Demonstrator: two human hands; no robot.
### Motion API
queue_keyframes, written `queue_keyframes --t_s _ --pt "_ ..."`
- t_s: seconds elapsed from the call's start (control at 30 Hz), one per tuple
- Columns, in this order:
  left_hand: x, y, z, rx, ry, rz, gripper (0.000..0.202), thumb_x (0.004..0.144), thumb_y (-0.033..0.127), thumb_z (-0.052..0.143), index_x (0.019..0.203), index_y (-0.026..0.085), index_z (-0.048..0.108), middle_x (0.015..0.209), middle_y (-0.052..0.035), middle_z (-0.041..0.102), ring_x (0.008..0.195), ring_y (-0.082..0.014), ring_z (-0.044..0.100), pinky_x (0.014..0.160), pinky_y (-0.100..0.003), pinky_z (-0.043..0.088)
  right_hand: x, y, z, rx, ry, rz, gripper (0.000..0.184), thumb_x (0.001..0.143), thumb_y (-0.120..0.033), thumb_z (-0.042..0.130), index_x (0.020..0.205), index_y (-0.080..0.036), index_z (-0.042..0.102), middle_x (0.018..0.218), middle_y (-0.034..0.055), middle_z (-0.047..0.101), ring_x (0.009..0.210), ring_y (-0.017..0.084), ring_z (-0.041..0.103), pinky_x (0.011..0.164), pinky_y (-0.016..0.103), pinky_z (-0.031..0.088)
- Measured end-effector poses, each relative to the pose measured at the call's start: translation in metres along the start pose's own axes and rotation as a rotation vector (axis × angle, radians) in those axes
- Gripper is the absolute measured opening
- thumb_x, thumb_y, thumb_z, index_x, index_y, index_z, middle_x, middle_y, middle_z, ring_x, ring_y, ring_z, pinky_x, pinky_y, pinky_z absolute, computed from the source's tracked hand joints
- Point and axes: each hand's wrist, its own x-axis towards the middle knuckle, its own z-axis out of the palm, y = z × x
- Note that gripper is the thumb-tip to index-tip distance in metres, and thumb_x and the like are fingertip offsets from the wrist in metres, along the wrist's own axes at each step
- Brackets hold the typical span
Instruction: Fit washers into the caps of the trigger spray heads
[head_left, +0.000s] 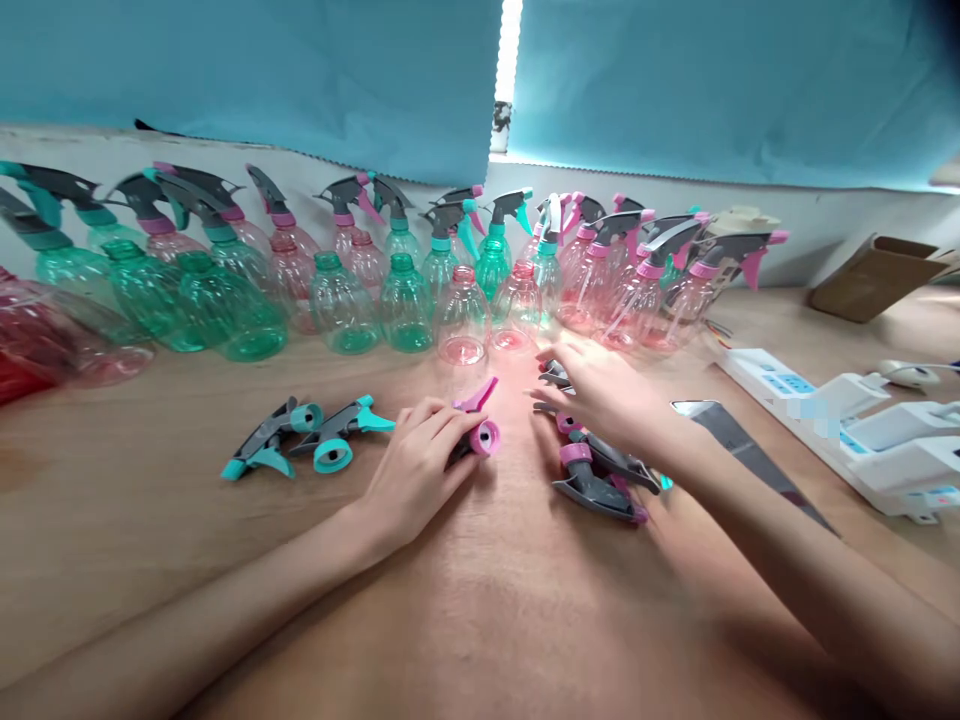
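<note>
My left hand (424, 455) is closed round a grey and pink trigger spray head (486, 438), its pink collar facing me. My right hand (600, 390) has its fingers apart over a grey spray head (553, 374); whether they touch it I cannot tell. Below that hand lie more spray heads, one with a pink collar (592, 485) nearest me. To the left of my left hand rest two grey and teal spray heads (330, 440). Open-necked bottles, such as a clear pink one (463, 320) and a green one (406, 310), stand just beyond both hands.
Bottles with spray heads fitted (600, 265) line the wall behind the open ones. A flat dark device like a phone (750, 460) lies by my right forearm. Farther right are a white power strip (810, 410) with plugs and a brown cardboard box (862, 280).
</note>
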Motion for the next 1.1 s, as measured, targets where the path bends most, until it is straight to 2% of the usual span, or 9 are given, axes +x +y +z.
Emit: queue_keyframes --t_s 0.07,0.17,0.4,0.6,0.67,0.77,0.87,1.0,1.1 --pt "-0.014 0.001 -0.009 -0.057 0.041 0.029 0.026 0.088 0.017 0.059 0.114 0.016 0.055 0.098 -0.0056 0.066 0.093 -0.0224 0.050 0.084 -0.037 0.042 0.009 0.016 0.013 0.020 -0.054 -0.023 0.040 0.088 -0.043 0.051 0.115 -0.015 0.056 0.114 0.0149 0.062 0.106 0.029 0.056 0.083 0.040 0.043" --pt "-0.027 0.002 -0.016 -0.139 0.067 0.058 0.031 0.086 0.012 0.060 0.116 0.017 0.052 0.098 -0.0055 0.064 0.091 -0.0212 0.049 0.081 -0.034 0.045 0.013 0.029 0.024 0.048 -0.139 -0.061 0.042 0.086 -0.052 0.051 0.104 -0.015 0.061 0.108 0.0138 0.064 0.101 0.029 0.058 0.081 0.041 0.044" --pt "-0.028 0.005 -0.019 -0.234 0.063 0.014 0.025 0.085 0.013 0.063 0.108 0.018 0.054 0.092 -0.0042 0.062 0.085 -0.0184 0.053 0.075 -0.030 0.046 0.007 0.020 0.014 0.083 -0.175 -0.110 0.035 0.090 -0.049 0.047 0.097 -0.019 0.063 0.092 0.0067 0.071 0.090 0.025 0.063 0.099 0.057 0.026" --pt "-0.027 0.006 -0.019 -0.246 0.078 0.018 0.023 0.086 0.015 0.061 0.108 0.018 0.054 0.091 -0.0041 0.062 0.083 -0.0182 0.054 0.074 -0.031 0.046 0.014 0.024 0.037 0.025 -0.046 -0.043 0.048 0.090 -0.051 0.043 0.117 -0.012 0.055 0.130 0.0210 0.053 0.121 0.034 0.047 0.101 0.059 0.023" --pt "-0.027 0.006 -0.020 -0.247 0.081 0.019 0.022 0.086 0.017 0.061 0.108 0.018 0.054 0.091 -0.0045 0.063 0.084 -0.0186 0.055 0.074 -0.031 0.046 0.015 0.028 0.043 0.025 -0.065 -0.052 0.046 0.091 -0.052 0.042 0.112 -0.014 0.058 0.131 0.0198 0.053 0.119 0.034 0.048 0.101 0.060 0.023" --pt "-0.027 0.006 -0.020 -0.246 0.086 0.036 0.022 0.087 0.020 0.060 0.108 0.019 0.054 0.090 -0.0044 0.063 0.083 -0.0187 0.055 0.073 -0.032 0.047 0.015 0.031 0.037 0.024 -0.092 -0.071 0.041 0.091 -0.051 0.042 0.097 -0.016 0.062 0.113 0.0145 0.063 0.108 0.031 0.056 0.100 0.058 0.027" --pt "-0.027 0.006 -0.020 -0.250 0.095 0.047 0.022 0.086 0.020 0.061 0.107 0.018 0.054 0.089 -0.0039 0.063 0.082 -0.0180 0.055 0.073 -0.031 0.047 0.015 0.029 0.023 0.025 -0.101 -0.068 0.040 0.090 -0.051 0.046 0.098 -0.015 0.062 0.100 0.0122 0.066 0.098 0.028 0.059 0.091 0.047 0.040" --pt "-0.027 0.006 -0.020 -0.260 0.092 0.044 0.023 0.086 0.020 0.062 0.107 0.018 0.055 0.089 -0.0036 0.063 0.082 -0.0178 0.056 0.072 -0.030 0.047 0.016 0.027 0.020 0.024 -0.090 -0.028 0.041 0.090 -0.049 0.048 0.107 -0.014 0.060 0.107 0.0127 0.063 0.102 0.026 0.057 0.085 0.036 0.044" --pt "-0.027 0.006 -0.020 -0.265 0.084 0.037 0.022 0.086 0.020 0.061 0.108 0.019 0.055 0.089 -0.0037 0.063 0.082 -0.0180 0.056 0.071 -0.031 0.048 0.015 0.034 0.030 -0.021 -0.061 0.066 0.053 0.087 -0.054 0.049 0.116 -0.011 0.056 0.124 0.0202 0.055 0.116 0.036 0.047 0.090 0.046 0.040"
